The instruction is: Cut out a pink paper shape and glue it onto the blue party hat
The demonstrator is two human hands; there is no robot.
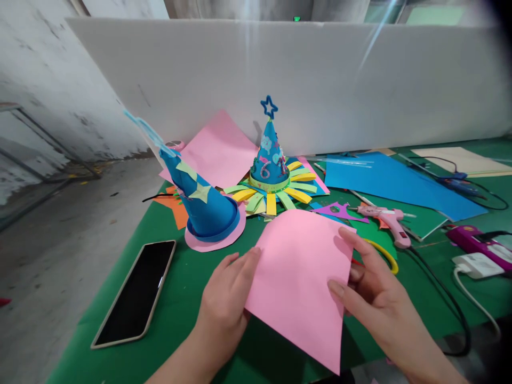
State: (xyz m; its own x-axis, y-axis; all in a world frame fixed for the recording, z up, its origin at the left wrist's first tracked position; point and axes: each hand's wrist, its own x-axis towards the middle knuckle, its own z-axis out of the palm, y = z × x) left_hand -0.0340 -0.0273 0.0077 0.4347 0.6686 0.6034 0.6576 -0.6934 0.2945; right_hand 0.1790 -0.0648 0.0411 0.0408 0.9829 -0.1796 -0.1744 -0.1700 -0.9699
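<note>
Between my two hands a pink foam sheet (300,272) is held, slightly curved, above the green table. My left hand (230,293) grips its left edge, the fingertips of that hand partly behind it. The thumb of my right hand (372,288) presses the front near the right edge, with other fingers at the edge or behind. Beyond my left hand, a blue cone hat (210,210) with pale green stars leans on a pink round brim. Farther back, a decorated blue cone hat (270,157) stands upright, topped by a blue star and ringed by yellow and green strips.
A phone (136,293) lies at the left. To the right are a pink glue gun (386,218) with its cord, yellow scissor handles (384,256), a purple power strip (480,245) and a white charger (478,265). Blue sheets (400,181) lie behind, before a white board (280,69).
</note>
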